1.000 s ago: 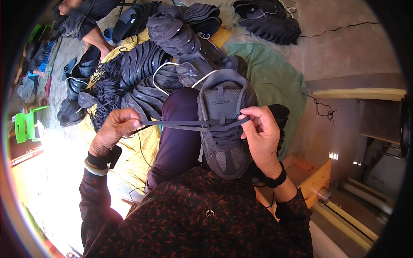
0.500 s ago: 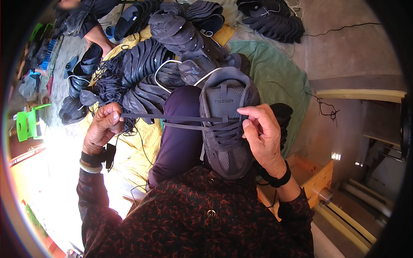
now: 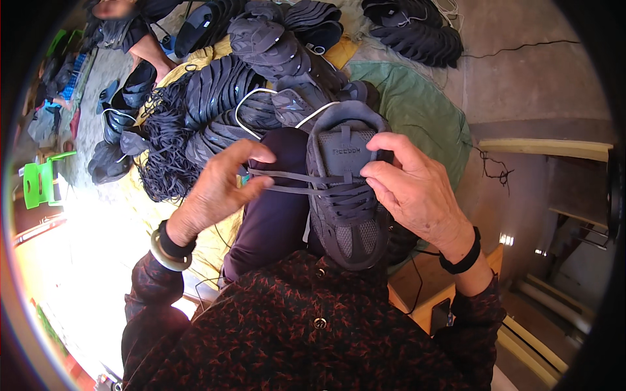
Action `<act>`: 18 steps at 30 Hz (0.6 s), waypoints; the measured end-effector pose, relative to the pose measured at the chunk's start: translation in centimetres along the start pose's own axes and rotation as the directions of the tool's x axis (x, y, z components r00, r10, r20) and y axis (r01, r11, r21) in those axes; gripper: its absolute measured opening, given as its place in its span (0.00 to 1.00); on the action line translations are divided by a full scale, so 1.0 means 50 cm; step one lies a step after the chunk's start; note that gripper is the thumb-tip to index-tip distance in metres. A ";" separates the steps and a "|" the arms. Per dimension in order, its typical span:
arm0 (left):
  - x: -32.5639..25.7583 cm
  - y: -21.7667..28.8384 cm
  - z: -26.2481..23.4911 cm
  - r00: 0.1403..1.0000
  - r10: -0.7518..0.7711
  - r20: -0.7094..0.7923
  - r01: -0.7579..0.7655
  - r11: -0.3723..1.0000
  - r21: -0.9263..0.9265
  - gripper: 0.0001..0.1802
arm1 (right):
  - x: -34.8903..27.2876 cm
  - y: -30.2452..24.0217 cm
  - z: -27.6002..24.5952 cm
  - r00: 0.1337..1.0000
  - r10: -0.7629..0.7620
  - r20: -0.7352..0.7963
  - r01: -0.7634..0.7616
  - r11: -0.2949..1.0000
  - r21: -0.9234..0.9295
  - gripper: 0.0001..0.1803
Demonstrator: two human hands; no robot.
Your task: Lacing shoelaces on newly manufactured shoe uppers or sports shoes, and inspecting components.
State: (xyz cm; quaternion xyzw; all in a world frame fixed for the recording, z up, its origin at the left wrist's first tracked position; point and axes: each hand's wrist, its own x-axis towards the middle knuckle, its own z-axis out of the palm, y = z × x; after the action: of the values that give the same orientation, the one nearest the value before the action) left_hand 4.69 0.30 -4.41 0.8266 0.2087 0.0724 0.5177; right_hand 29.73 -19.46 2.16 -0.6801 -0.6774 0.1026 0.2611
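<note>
Dark grey shoe [image 3: 346,166] sits laces-up just beyond the patterned shirt front [image 3: 293,339], immediately right of the trousered leg [image 3: 274,218]. Its long axis runs away from the body; the toe points toward the person, the heel opening away. Left hand [image 3: 212,195]: thumb and forefinger are spread, with the end of the upper lace strand [image 3: 293,175] visible between them. Half a second earlier, they pinched this strand and held it taut, farther left. Right hand [image 3: 420,195]: thumb and forefinger are parted at the right side of the tongue; whether the remaining fingers grip anything cannot be determined. Beyond lie bundled laces [image 3: 163,156] and a green cloth [image 3: 417,111].
</note>
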 end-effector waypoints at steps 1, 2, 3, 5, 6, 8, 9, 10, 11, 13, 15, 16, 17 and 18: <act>0.006 0.013 0.017 0.996 0.089 -0.009 -0.088 0.995 0.041 0.19 | 0.005 0.001 -0.004 0.998 -0.032 0.052 0.033 0.999 -0.015 0.08; 0.008 0.025 0.033 0.998 0.065 0.001 -0.065 0.998 -0.002 0.20 | 0.009 0.002 -0.008 0.992 -0.063 0.110 0.067 0.997 -0.039 0.08; 0.012 0.036 0.046 0.998 0.063 -0.002 -0.063 0.998 -0.003 0.20 | 0.013 0.003 -0.011 0.992 -0.065 0.107 0.068 0.997 -0.028 0.08; 0.021 0.051 0.067 0.989 0.147 -0.005 -0.147 0.989 -0.012 0.19 | 0.017 0.004 -0.014 0.982 -0.044 0.184 0.046 0.999 -0.003 0.07; 0.025 0.057 0.075 0.989 0.149 -0.006 -0.149 0.987 -0.053 0.18 | 0.018 0.004 -0.013 0.981 -0.045 0.188 0.047 0.999 -0.004 0.07; 0.029 0.064 0.078 0.985 0.171 -0.017 -0.172 0.984 -0.046 0.17 | 0.018 0.005 -0.010 0.980 -0.046 0.194 0.044 0.999 0.013 0.07; 0.032 0.065 0.078 0.983 0.185 -0.021 -0.186 0.982 -0.041 0.17 | 0.018 0.006 -0.008 0.980 -0.042 0.194 0.041 0.999 0.010 0.07; 0.036 0.066 0.078 0.982 0.186 -0.018 -0.186 0.982 -0.042 0.17 | 0.018 0.008 -0.005 0.982 -0.043 0.185 0.041 0.999 0.015 0.07; 0.039 0.066 0.075 0.968 0.247 -0.035 -0.246 0.969 0.014 0.16 | 0.017 0.008 -0.002 0.983 -0.044 0.176 0.041 0.999 0.020 0.07; 0.041 0.069 0.072 0.951 0.306 -0.048 -0.302 0.950 0.073 0.16 | 0.017 0.009 0.006 0.986 -0.032 0.164 0.029 0.999 0.019 0.06; 0.040 0.073 0.067 0.943 0.332 -0.025 -0.326 0.936 0.130 0.13 | 0.019 0.011 0.009 0.988 -0.022 0.151 0.020 1.000 0.017 0.06; 0.039 0.076 0.065 0.943 0.332 -0.024 -0.326 0.936 0.131 0.13 | 0.021 0.013 0.009 0.986 -0.020 0.167 0.017 1.000 0.021 0.06; 0.037 0.079 0.063 0.953 0.304 0.005 -0.302 0.946 0.117 0.10 | 0.022 0.014 0.008 0.983 -0.010 0.182 0.005 1.000 0.030 0.05; 0.035 0.082 0.062 0.961 0.276 0.034 -0.278 0.955 0.104 0.08 | 0.023 0.014 0.007 0.983 -0.017 0.184 0.013 1.000 0.025 0.05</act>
State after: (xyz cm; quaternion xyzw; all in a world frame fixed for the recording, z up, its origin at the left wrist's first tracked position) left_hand 8.42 -3.04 -2.35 0.8750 0.0896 0.1251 0.4590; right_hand 30.24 -18.21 1.76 -0.6594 -0.7024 0.1712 0.2062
